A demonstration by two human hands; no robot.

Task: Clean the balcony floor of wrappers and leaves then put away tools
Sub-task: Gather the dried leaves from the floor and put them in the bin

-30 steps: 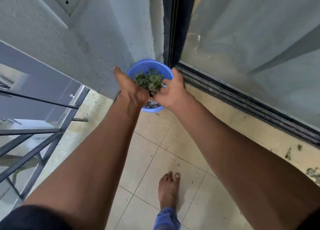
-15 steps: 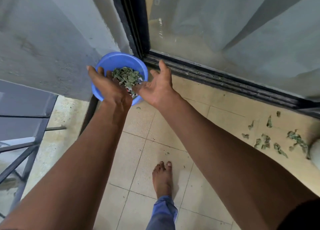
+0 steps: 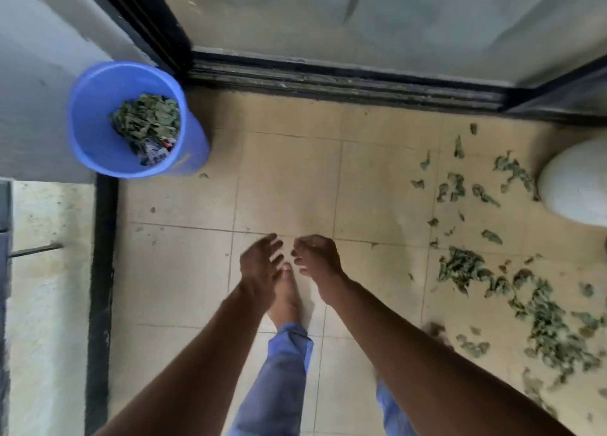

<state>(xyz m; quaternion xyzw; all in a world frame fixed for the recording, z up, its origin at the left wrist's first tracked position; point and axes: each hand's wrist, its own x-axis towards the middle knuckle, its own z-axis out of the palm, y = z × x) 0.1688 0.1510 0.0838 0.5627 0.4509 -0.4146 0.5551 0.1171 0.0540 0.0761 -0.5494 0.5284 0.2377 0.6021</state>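
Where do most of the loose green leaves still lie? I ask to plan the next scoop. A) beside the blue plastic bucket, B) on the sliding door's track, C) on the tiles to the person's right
C: the scattered green leaves cover the beige floor tiles on the right, near the white rounded object; only a scrap lies by the blue plastic bucket.

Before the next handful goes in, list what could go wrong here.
1. The blue bucket stands far left by the wall, while the scattered leaves lie far right; bits may drop on the carry across.
2. The bare foot is on the tiles near the debris, so stepping on leaves could crush or spread them.
3. Leaves lie against the white object at the right edge and could be missed. Both the left hand and right hand hold nothing.
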